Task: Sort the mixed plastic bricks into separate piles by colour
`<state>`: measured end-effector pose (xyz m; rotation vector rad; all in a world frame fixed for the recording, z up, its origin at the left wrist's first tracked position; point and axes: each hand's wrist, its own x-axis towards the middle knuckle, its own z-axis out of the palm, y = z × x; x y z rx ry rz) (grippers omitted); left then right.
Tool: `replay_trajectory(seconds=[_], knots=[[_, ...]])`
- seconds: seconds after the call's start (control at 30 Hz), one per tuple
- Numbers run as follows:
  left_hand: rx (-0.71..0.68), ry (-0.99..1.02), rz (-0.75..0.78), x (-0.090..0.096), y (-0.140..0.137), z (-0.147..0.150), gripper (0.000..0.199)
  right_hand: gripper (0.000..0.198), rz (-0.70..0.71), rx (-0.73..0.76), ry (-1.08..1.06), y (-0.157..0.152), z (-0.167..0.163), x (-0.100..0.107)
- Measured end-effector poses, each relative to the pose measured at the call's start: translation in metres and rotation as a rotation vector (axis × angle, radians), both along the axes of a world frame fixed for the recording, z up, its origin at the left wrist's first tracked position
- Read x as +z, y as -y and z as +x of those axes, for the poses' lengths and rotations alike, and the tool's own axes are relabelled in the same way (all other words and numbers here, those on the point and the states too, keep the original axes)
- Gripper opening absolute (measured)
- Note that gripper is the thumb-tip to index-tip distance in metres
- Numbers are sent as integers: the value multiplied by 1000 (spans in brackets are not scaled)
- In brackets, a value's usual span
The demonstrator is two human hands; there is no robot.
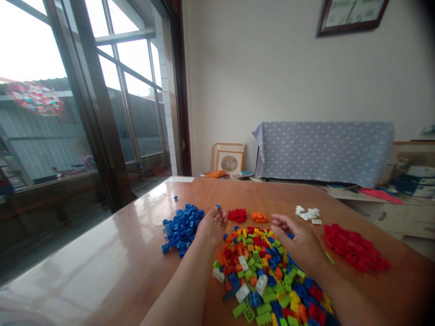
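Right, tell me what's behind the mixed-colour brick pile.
Just behind the mixed-colour brick pile sit a small red cluster and an orange cluster. Whatever the left hand and right hand cover cannot be seen.

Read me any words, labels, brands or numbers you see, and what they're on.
"6": bottom of the wall clock, slightly blurred.
"5": beside it on the dial; the other numerals are too blurred to read surely.
Window decoration: too blurred.
Toy bricks: no readable lettering.

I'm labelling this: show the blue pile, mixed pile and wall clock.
Blue pile (183,229): head view, its middle.
Mixed pile (271,280): head view, its middle.
Wall clock (353,14): head view, its dial.
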<state>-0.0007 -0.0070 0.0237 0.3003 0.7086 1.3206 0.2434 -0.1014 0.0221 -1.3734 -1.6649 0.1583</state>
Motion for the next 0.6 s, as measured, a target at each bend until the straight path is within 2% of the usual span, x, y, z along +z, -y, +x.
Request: replay_trajectory(seconds=[0.1, 0.23, 0.43, 0.6], knots=[[108, 38, -3, -2, -13, -17, 12, 38, 1, -48, -48, -5, 8, -2], [150, 79, 10, -6, -20, -25, 26, 40, -23, -90, -85, -9, 13, -6], [22, 86, 15, -15, -22, -16, 39, 41, -41, -110, -151, -13, 23, -10], [-81, 81, -26, -21, -24, -9, 44, 42, -76, -107, -308, -17, 37, -14]])
